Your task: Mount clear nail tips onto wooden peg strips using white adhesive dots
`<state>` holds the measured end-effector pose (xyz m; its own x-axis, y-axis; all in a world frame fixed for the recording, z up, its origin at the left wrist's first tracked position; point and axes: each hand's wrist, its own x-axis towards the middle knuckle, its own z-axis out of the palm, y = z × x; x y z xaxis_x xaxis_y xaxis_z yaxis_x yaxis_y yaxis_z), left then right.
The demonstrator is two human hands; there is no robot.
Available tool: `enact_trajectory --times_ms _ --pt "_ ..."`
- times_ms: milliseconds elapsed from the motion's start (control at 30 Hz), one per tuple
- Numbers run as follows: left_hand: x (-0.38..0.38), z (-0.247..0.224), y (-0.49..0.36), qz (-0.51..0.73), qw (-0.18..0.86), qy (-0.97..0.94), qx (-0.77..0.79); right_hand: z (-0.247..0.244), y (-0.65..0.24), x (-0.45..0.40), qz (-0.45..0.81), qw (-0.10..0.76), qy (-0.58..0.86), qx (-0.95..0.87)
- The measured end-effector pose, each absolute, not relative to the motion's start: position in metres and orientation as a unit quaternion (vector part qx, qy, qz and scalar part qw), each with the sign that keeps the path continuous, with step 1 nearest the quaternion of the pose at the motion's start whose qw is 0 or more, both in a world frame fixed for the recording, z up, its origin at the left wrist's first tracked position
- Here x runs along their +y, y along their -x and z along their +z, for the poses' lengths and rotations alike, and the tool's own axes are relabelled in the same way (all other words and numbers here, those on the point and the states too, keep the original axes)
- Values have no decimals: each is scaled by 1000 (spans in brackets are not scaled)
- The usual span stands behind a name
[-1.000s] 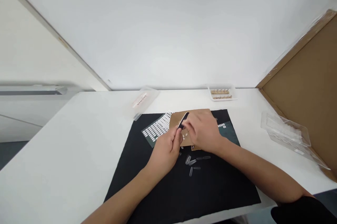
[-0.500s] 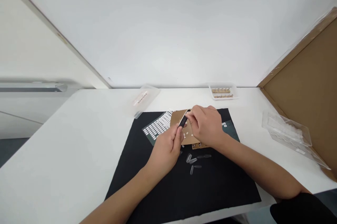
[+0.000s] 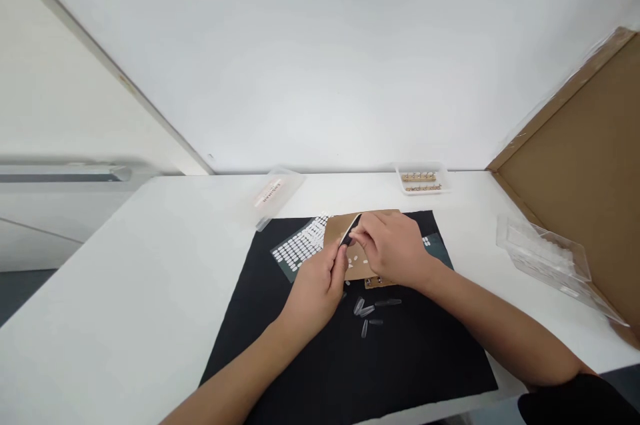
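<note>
Between my two hands is a thin black nail file (image 3: 349, 233) with a pale edge, tilted up to the right. My left hand (image 3: 316, 284) is closed, its thumb and fingers pinching the lower end. My right hand (image 3: 393, 244) is closed at the upper part, its fingertips pressed on the strip; whether a small piece is also in them is hidden. Below the hands is a brown card (image 3: 357, 270) with several small white oval pieces on it. Clear nail tips (image 3: 367, 311) lie loose nearer to me on the black cloth (image 3: 390, 365).
Sheets of white oval stickers (image 3: 297, 248) lie left of the card. A wooden strip with metal studs (image 3: 373, 283) shows under its near edge. Farther back are a translucent lid (image 3: 277, 195) and a tray of similar strips (image 3: 423, 182). A clear box (image 3: 547, 255) stands right, beside cardboard (image 3: 580, 145).
The nail file was bowed at its upper end and now looks straighter. My right fingertips have moved slightly down along it. The view has tilted up a little.
</note>
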<state>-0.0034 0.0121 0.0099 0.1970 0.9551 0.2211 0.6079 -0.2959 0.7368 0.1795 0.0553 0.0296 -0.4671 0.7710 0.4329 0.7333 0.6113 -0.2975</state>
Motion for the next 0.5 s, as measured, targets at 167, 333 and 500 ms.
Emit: enact_trajectory --times_ms 167,333,500 --pt "13 13 4 349 227 -736 534 53 -192 58 191 315 447 -815" --pt "9 18 3 335 250 -739 529 67 -207 65 352 388 439 -730" --pt "7 15 4 332 208 -760 518 73 -216 71 459 418 396 -676"
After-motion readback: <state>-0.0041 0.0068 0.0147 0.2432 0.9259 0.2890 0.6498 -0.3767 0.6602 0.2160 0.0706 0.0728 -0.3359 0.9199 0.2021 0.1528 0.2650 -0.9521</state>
